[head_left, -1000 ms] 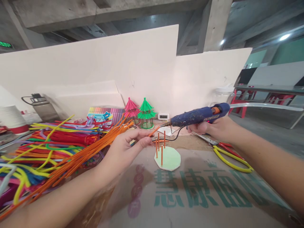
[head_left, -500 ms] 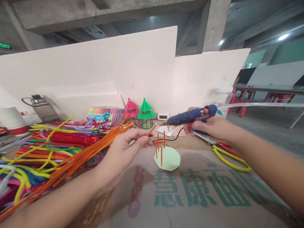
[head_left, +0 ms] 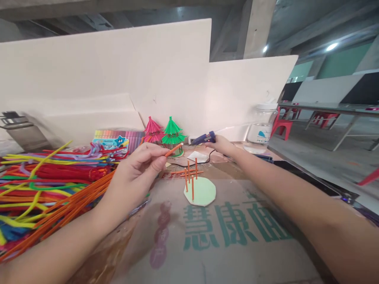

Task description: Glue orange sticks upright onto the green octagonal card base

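Observation:
My left hand [head_left: 140,169] pinches a short piece of orange pipe cleaner [head_left: 174,150], its far end pale and pointing up to the right. Stretched toward the back of the table, my right hand [head_left: 222,144] grips a blue hot glue gun [head_left: 203,138] with its nozzle to the left. Between and below my hands lies a pale green many-sided base [head_left: 205,192], with several upright orange stems [head_left: 192,189] along its left and back edges. A white paper square [head_left: 197,156] sits under the glue gun.
Piled pipe cleaners [head_left: 59,177] cover the left side. Pink [head_left: 153,130] and green [head_left: 172,132] tiered pavilion models stand behind, beside a marker set [head_left: 118,140]. A clear plastic jar [head_left: 260,128] stands back right. A black cord [head_left: 209,158] crosses the table.
My right hand has carried the glue gun away from me toward the back, lowering it near the paper. The left hand still holds the orange piece. The view has shifted right.

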Action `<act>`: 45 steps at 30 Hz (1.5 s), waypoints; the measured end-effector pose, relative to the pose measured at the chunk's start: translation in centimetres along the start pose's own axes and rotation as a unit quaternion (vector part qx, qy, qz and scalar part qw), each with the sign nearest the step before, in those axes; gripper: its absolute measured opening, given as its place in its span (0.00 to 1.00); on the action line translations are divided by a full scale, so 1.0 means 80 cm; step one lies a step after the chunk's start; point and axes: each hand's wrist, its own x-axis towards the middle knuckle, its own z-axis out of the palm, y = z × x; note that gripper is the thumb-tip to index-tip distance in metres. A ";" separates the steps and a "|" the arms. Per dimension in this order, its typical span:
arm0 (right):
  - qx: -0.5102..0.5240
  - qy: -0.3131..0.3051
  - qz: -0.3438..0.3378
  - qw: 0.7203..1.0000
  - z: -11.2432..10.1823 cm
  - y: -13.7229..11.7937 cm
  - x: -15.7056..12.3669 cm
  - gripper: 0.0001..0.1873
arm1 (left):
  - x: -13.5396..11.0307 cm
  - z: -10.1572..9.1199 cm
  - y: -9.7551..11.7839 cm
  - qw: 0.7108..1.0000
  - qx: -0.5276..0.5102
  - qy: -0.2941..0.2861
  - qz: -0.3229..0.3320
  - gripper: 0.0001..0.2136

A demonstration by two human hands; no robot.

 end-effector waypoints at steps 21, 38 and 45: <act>-0.159 -0.050 0.039 0.985 0.017 0.029 -0.012 0.19 | -0.004 0.008 -0.005 0.999 -0.008 0.021 -0.041 0.10; 0.053 -0.227 -0.231 0.945 -0.047 -0.105 -0.203 0.13 | -0.031 0.031 0.016 0.950 0.112 -0.203 0.211 0.14; 0.062 -0.247 -0.236 0.938 -0.033 -0.119 -0.206 0.05 | -0.031 0.032 0.016 0.959 0.097 -0.197 0.179 0.10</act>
